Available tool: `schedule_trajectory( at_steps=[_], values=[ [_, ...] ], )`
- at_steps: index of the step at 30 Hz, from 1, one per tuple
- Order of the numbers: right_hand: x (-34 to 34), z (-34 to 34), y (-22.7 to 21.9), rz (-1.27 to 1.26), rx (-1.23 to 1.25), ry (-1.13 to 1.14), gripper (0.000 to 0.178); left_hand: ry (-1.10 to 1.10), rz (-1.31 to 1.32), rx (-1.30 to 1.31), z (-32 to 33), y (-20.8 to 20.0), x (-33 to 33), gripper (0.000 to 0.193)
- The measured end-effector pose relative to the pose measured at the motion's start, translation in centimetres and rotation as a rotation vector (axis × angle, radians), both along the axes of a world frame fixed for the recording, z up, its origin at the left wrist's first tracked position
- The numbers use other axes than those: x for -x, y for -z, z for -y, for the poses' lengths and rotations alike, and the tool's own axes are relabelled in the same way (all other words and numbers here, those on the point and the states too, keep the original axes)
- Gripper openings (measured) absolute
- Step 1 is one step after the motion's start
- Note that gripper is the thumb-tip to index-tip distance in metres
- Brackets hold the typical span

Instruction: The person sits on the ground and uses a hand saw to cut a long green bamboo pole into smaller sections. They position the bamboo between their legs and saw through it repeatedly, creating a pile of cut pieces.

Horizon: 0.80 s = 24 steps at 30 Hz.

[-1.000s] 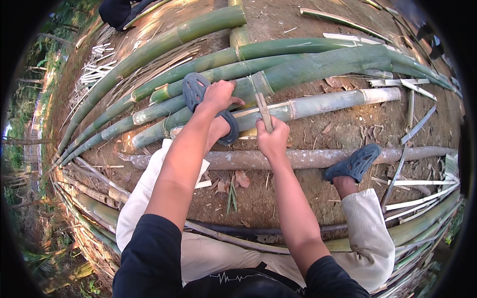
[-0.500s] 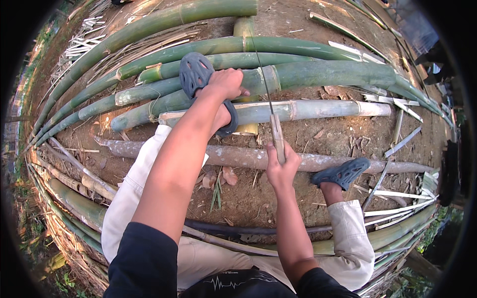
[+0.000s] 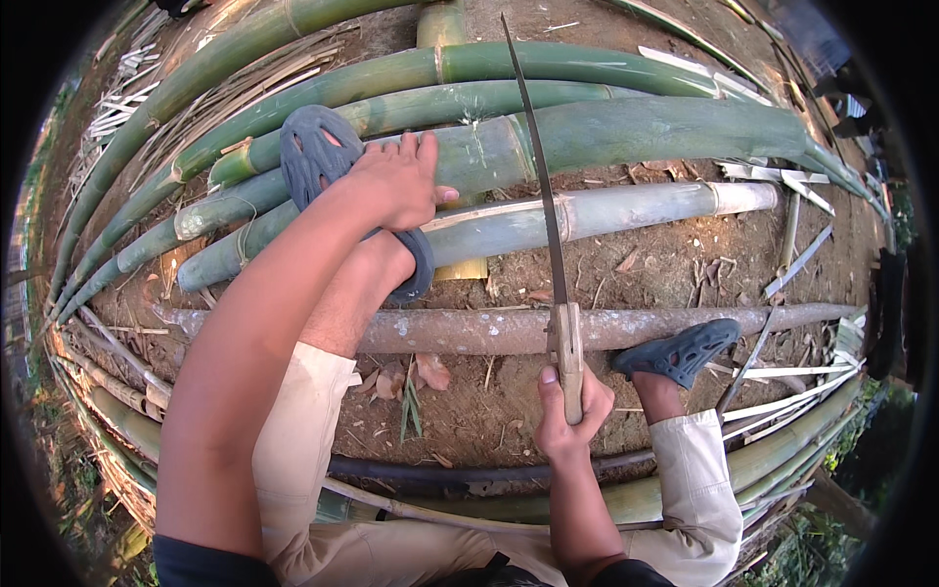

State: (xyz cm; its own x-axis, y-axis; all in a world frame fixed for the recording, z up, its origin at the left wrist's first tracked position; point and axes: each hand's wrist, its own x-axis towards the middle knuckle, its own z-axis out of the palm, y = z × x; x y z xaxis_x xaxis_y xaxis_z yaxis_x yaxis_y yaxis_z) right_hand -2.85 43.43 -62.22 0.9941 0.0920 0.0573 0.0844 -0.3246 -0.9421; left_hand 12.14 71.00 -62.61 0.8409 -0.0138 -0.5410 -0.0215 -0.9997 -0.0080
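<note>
My right hand (image 3: 574,411) is closed round the pale wooden handle of a handsaw (image 3: 551,220). Its long, narrow dark blade points away from me and crosses over a thick green bamboo pole (image 3: 665,132) close to a node. Whether the teeth sit in a cut cannot be made out. On that same pole, left of the blade, lies my left hand (image 3: 399,184), fingers apart and thumb spread. Beside it my foot, in a dark grey clog (image 3: 318,152), is set on the pole. A shorter greyish bamboo piece (image 3: 646,210) lies just nearer to me.
More bamboo poles (image 3: 577,64) lie beyond, across a bamboo crosspiece (image 3: 442,24). A brown log (image 3: 460,331) runs between me and the poles, near my other clog (image 3: 680,352). Split strips (image 3: 797,386) lie at right, with dry leaves (image 3: 433,370) on the soil.
The saw and my right hand have moved back toward me, and the handle now sits nearer. My left hand's fingers have spread on the pole. The view has shifted slightly.
</note>
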Motion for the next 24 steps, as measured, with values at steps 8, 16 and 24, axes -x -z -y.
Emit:
schedule_trajectory(
  at_steps=[8, 16, 24],
  values=[
    [-0.3, -1.8, 0.9, 0.015, 0.005, -0.079, 0.023, 0.027, 0.063, 0.010, -0.6, 0.4, -0.1, 0.086],
    [-0.7, -2.8, 1.1, 0.000, 0.119, -0.131, 0.016, 0.066, 0.087, -0.058, 0.0, 0.2, 0.0, 0.107],
    [-0.2, -2.3, 2.3, 0.157, 0.044, -0.178, 0.010, 0.038, 0.113, -0.035, -0.6, 0.9, -0.2, 0.104]
  ],
)
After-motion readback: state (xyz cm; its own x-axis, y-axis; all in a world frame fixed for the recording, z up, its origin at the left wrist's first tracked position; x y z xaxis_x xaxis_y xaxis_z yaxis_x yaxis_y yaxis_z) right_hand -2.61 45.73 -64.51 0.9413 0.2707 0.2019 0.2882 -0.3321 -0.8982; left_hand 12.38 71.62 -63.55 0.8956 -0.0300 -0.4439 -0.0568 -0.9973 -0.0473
